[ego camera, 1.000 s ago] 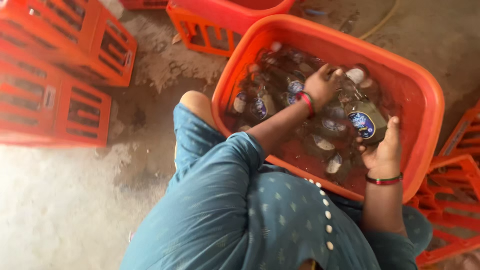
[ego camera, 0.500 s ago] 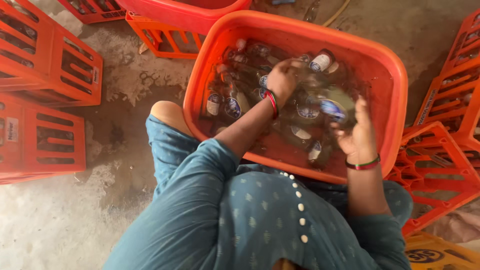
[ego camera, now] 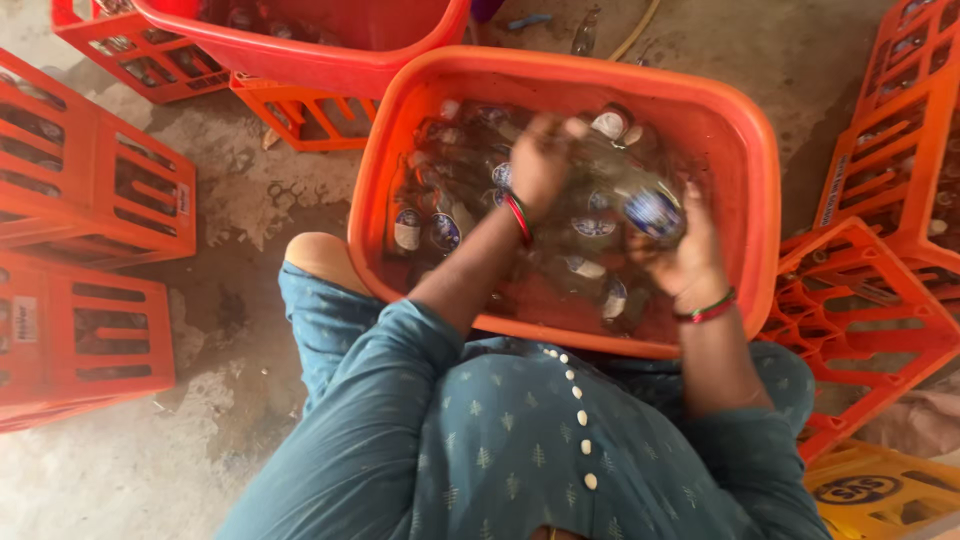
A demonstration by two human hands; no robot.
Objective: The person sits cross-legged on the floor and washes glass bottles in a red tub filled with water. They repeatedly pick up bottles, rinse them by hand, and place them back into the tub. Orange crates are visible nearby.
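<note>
I see both hands in the orange tub (ego camera: pixel 735 130) of bottles: left hand (ego camera: pixel 540 160) on submerged bottles, right hand (ego camera: pixel 685 250) gripping a bottle (ego camera: pixel 650 208). Orange crates (ego camera: pixel 90 190) surround it.

Single head view — looks steeply down, close over orange tub (ego camera: pixel 745 150) and lap.

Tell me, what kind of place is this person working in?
Probably a bottle-washing or bottle-recycling yard. Both hands, the left hand and the right hand, handle a glass bottle over an orange tub full of bottles, with orange bottle crates on a rough concrete floor.
</note>
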